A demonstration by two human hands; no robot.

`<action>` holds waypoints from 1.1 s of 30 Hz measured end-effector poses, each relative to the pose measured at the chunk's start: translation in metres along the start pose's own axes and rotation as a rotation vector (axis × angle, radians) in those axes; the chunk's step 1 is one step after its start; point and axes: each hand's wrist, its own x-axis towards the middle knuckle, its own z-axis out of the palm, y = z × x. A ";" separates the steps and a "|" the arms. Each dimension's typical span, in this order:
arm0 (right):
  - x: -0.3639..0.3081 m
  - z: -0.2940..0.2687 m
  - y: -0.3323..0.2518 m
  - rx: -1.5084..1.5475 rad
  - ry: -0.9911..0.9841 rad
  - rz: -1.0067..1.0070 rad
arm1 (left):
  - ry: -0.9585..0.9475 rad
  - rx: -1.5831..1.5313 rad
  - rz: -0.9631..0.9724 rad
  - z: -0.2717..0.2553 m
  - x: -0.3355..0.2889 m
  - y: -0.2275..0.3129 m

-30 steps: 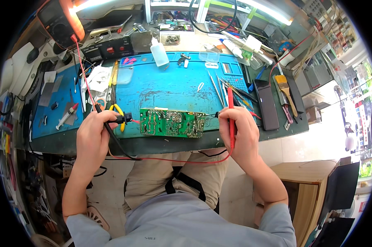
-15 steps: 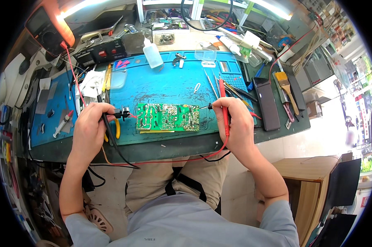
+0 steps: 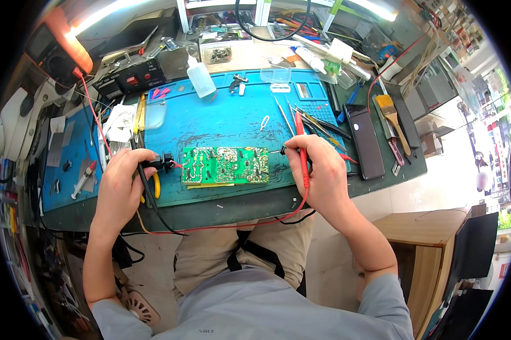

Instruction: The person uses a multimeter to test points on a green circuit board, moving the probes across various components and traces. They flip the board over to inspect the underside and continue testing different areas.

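Observation:
A green circuit board (image 3: 225, 166) lies on the blue work mat (image 3: 210, 122), solder side up, with a strip of yellow showing under its near edge. My left hand (image 3: 118, 184) is closed at the board's left end, gripping a black power socket (image 3: 164, 162) whose short red wire runs to the board. A black test probe (image 3: 142, 177) also passes through these fingers. To the right of the board, my right hand (image 3: 323, 175) pinches a small black connector (image 3: 283, 150) on a short lead from the board. That same hand holds a red test probe (image 3: 304, 167), tip pointing away from me.
An orange-cased multimeter (image 3: 50, 56) stands at the far left. Beyond the board are a white squeeze bottle (image 3: 201, 79) and a small clear tray (image 3: 275, 72). Tweezers (image 3: 286, 116), a dark phone (image 3: 364, 141) and a brush (image 3: 392, 116) lie to the right. Yellow-handled pliers (image 3: 156, 186) lie beside my left hand.
The whole view has shifted slightly, so bench and board appear a little further left. Both hands keep the same grips at the board's two ends.

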 end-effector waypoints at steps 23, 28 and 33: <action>-0.005 -0.013 -0.002 0.092 0.122 0.004 | 0.370 0.030 0.148 0.000 -0.010 0.021; -0.020 -0.014 -0.024 0.311 0.167 0.021 | 0.253 -0.234 0.244 0.031 -0.020 0.063; -0.032 -0.001 -0.012 0.289 0.187 -0.073 | 0.308 -0.539 0.230 0.084 -0.013 0.088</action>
